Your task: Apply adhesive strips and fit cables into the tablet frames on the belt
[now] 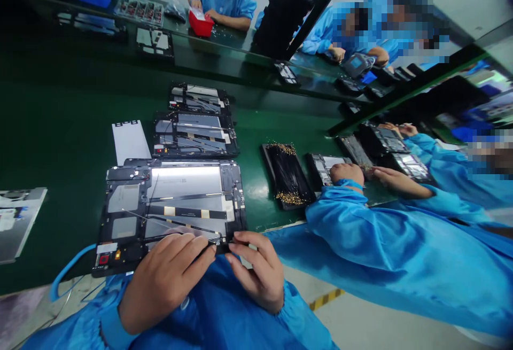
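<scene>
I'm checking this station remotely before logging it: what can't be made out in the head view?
- Near edge of the black open-backed tablet chassis: covered by the left hand and right hand.
- What the fingertips pinch: too small; each grip unclear.
- Grey flat panel: cut off by the left edge.
- Black tray of gold-tipped cables: single cables too fine.

Bright blue smock sleeves (100,323), elastic cuffs
</scene>
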A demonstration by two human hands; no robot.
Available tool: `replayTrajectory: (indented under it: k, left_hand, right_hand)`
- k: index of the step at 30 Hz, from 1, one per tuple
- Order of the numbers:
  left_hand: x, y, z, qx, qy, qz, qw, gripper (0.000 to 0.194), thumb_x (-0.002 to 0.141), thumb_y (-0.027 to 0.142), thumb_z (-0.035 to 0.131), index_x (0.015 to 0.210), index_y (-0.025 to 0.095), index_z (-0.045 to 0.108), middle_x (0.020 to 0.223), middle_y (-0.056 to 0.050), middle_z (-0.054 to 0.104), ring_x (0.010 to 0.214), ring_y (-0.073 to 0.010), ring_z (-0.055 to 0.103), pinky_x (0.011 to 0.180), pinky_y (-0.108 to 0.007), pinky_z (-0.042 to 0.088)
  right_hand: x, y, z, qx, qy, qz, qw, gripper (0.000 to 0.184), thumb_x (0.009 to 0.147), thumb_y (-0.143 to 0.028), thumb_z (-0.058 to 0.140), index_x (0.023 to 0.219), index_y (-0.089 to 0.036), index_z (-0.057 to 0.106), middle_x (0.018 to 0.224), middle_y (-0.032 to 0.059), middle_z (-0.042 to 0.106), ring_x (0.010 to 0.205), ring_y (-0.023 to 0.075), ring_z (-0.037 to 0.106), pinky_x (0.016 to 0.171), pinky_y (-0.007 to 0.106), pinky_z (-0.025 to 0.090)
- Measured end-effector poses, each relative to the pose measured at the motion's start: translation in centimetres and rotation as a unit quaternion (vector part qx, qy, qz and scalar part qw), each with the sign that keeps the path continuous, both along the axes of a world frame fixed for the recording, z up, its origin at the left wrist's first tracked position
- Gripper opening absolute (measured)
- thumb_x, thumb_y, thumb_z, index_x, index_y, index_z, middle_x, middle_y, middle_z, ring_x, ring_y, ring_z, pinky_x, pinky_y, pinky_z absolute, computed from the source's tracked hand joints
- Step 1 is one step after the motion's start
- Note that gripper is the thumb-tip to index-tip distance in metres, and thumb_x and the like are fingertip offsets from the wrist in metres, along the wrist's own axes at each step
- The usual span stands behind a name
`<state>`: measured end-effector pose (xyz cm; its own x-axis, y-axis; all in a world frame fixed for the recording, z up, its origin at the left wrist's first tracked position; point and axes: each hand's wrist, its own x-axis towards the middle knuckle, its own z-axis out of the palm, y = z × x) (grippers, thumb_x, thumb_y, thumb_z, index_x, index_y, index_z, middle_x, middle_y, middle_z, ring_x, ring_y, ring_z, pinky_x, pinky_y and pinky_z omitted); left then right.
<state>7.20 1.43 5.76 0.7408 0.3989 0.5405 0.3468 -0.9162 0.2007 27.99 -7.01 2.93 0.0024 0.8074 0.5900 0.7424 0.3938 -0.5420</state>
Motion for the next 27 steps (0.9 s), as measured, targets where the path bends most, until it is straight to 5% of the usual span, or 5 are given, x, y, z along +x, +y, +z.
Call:
replayTrajectory:
  k: [7,27]
  left_hand:
    - [0.1,0.1,-0.1,0.006,-0.006,0.001,1.000,0.031,0.104,0.011,0.040,0.107,0.016,0.071,0.109,-0.006,0.071,0.105,-0.0217,0.062,0.097,-0.038,0.044]
    - [-0.1,0.1,-0.3,0.006,0.004,0.005,1.000,0.034,0.104,0.011,0.038,0.107,0.016,0.072,0.109,-0.007,0.071,0.104,-0.0222,0.062,0.096,-0.038,0.044]
  right_hand:
    - [-0.1,0.2,-0.1,0.052,-0.093,-0.004,0.994,0.023,0.095,-0.013,0.062,0.116,-0.016,0.071,0.104,0.0124,0.071,0.094,0.0211,0.072,0.074,0.034,0.064]
    - [-1.1,0.4,0.3,-0.006,-0.029,-0.040,0.999,0.020,0.093,-0.009,0.065,0.110,-0.017,0.073,0.105,0.0118,0.072,0.093,0.0205,0.070,0.078,0.035,0.062]
